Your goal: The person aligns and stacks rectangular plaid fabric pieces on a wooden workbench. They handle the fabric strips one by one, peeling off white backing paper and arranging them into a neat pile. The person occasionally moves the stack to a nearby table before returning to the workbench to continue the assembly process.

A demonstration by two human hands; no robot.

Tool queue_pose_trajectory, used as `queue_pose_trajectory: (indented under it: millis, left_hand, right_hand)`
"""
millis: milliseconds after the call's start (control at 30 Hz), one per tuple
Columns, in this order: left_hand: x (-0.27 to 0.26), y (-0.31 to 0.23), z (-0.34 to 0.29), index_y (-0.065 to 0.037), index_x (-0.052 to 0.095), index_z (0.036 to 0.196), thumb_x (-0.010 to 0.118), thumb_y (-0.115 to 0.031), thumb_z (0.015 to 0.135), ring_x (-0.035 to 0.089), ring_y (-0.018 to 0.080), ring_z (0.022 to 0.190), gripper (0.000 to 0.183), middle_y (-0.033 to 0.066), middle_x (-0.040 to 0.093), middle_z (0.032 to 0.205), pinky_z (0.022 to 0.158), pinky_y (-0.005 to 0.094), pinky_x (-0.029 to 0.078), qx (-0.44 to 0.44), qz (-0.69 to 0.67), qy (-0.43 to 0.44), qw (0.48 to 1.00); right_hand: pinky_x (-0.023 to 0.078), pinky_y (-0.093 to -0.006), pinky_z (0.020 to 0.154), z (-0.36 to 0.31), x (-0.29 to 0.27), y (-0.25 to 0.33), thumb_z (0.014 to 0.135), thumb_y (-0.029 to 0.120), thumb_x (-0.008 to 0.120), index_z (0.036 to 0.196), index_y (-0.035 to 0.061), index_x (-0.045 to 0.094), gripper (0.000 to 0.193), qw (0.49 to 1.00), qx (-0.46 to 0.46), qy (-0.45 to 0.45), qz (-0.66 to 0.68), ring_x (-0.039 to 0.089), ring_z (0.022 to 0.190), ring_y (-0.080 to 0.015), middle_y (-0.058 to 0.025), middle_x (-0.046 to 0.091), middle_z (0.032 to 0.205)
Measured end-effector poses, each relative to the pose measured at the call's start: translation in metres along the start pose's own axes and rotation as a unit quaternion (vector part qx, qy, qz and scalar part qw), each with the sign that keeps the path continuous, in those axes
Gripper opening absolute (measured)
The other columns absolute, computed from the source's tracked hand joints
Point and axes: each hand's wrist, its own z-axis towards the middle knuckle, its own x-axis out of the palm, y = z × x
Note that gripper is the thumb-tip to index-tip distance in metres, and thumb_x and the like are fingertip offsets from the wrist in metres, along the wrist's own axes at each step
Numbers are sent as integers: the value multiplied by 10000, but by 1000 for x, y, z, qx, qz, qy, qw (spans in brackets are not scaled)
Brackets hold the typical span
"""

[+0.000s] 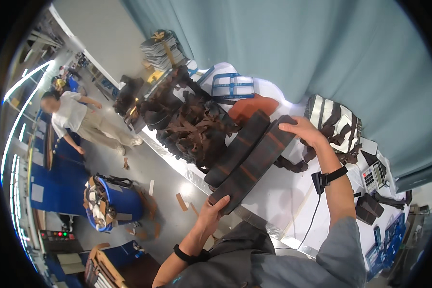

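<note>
A long dark brown bundle [259, 165], block-shaped with thin reddish-brown bands across it, lies slantwise between my hands. My left hand [210, 216] is closed on its near left end, thumb on top. At the far right end, my right hand [302, 130] grips it, also with the thumb on top. Right alongside is a second dark bundle [240, 146] of similar shape; whether it rests on the table or on other pieces I cannot tell. A large tangled heap of dark brown strips [194, 127] sits just to the left.
The white table [278, 201] also carries a reddish-brown piece [254, 108], a blue frame [233, 86], a striped bundle [333, 125] and a calculator [374, 176]. A blue bin [125, 199] of scraps stands on the floor, with a person [79, 115] farther off. A curtain [293, 43] hangs behind.
</note>
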Motion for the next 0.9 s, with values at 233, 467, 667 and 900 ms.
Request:
queue_pose_trajectory:
  millis: [233, 467, 667, 900]
  left_hand:
    - [-5, 20, 45, 13, 508, 1319, 684, -141, 945, 640, 204, 1112, 441, 102, 634, 1237, 940, 342, 557, -96, -15, -15, 995]
    - [-13, 28, 57, 28, 490, 1354, 619, -187, 990, 646, 247, 1120, 442, 124, 630, 1271, 1001, 374, 525, -125, 36, -45, 990]
    - [-5, 16, 53, 32, 495, 1335, 640, -173, 978, 640, 233, 1116, 436, 118, 629, 1255, 997, 372, 526, -115, 35, -23, 993]
    - [-10, 24, 54, 50, 523, 1288, 654, -200, 973, 667, 233, 1068, 423, 138, 651, 1206, 935, 377, 567, -95, 63, -51, 992]
  right_hand:
    - [518, -328, 769, 71, 4, -55, 778, 540, 784, 1209, 2, 628, 707, 998, 42, -36, 27, 641, 947, -188, -88, 677, 1075]
    - [500, -342, 881, 83, 8, -88, 790, 580, 754, 1264, -37, 590, 795, 998, 5, -56, 7, 635, 1025, -225, -146, 664, 1124]
    - [487, -336, 915, 77, 10, -81, 788, 581, 764, 1244, -41, 610, 786, 997, -5, -77, 18, 638, 1040, -229, -156, 671, 1127]
    - [499, -359, 902, 77, 14, -90, 811, 559, 753, 1215, -41, 626, 735, 993, -45, -104, 33, 657, 1031, -255, -157, 690, 1107]
